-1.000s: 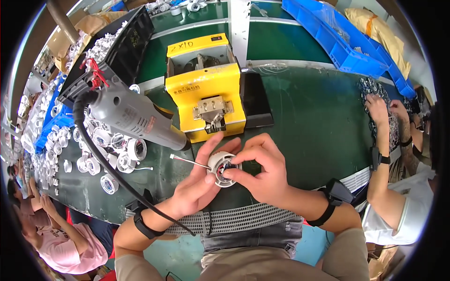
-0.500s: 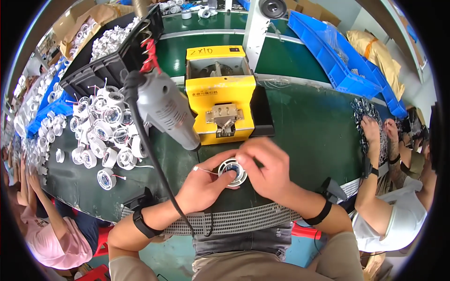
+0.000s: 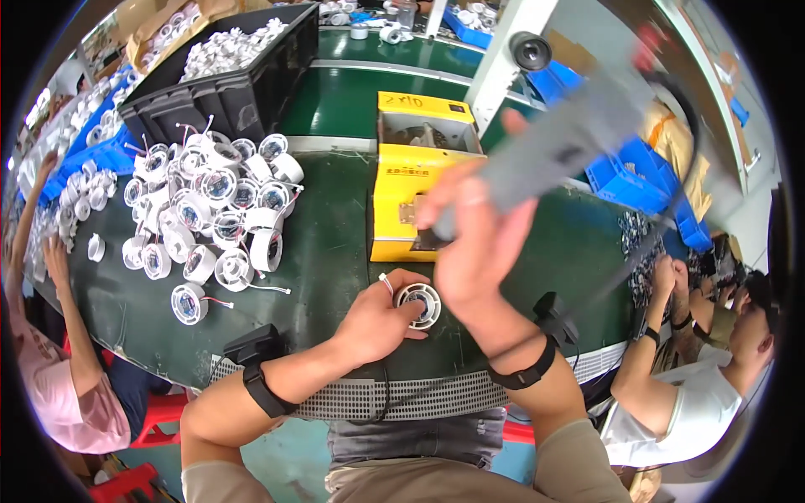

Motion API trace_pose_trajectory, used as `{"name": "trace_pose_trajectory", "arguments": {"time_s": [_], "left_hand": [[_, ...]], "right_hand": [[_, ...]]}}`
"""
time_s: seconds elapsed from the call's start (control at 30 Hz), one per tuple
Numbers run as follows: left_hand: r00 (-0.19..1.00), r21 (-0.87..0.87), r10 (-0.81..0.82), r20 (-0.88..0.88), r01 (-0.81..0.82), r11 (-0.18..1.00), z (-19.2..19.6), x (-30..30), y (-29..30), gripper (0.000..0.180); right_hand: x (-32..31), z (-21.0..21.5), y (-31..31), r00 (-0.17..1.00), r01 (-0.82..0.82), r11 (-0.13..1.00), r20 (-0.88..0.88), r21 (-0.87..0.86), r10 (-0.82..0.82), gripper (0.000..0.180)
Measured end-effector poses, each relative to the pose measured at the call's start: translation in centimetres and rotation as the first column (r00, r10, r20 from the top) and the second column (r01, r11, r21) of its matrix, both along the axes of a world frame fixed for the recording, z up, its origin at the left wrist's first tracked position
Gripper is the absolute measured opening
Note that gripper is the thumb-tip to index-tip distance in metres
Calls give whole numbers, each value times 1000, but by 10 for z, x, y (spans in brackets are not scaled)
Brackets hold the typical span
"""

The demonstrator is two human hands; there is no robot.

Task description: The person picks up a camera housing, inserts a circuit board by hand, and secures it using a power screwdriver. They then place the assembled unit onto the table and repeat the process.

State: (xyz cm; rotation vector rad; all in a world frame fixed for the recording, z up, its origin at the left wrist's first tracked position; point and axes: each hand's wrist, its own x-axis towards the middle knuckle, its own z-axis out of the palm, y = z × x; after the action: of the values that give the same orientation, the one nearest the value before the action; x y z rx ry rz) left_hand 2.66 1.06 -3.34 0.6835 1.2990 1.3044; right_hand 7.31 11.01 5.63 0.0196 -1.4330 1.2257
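My left hand [image 3: 369, 325] grips a round white plastic housing [image 3: 430, 302] with a circuit board inside, low over the green table. Its thumb lies across the housing's open face, and a short wire with a white plug sticks up by the fingers. My right hand [image 3: 485, 256] is wrapped around a grey electric screwdriver [image 3: 566, 134], partly smeared by motion. The screwdriver slants from upper right down to the lower left. Its lower end lies in front of the yellow box-shaped machine [image 3: 407, 180], whose metal front piece is partly covered by the hand; the tip is unclear.
A heap of similar white housings [image 3: 201, 210] with wires lies left of the machine. Behind it stands a black crate [image 3: 239, 105] of white parts. Blue bins [image 3: 629, 180] are at the right. People work at both sides, one beside a pile of dark small parts [image 3: 641, 243].
My right hand has left the housing and taken hold of the screwdriver, which has swung from left of the machine to its right. The left hand keeps the housing. The view has shifted.
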Motion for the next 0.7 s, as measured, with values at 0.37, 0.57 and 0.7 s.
{"name": "trace_pose_trajectory", "arguments": {"time_s": [0.37, 0.57, 0.7], "left_hand": [[1000, -78, -17, -15, 16, 997, 8, -1, 2, 34], [999, -90, -27, -27, 24, 996, 12, -1, 4, 37], [1000, -87, -19, -4, 18, 996, 11, -1, 3, 36]], "right_hand": [[-4, 1, 22, 985, 148, 983, 102, -107, -137, 50], [-5, -7, 27, 979, 169, 984, 129, -57, -161, 48], [-6, -11, 27, 984, 149, 987, 104, -53, -142, 43]]}}
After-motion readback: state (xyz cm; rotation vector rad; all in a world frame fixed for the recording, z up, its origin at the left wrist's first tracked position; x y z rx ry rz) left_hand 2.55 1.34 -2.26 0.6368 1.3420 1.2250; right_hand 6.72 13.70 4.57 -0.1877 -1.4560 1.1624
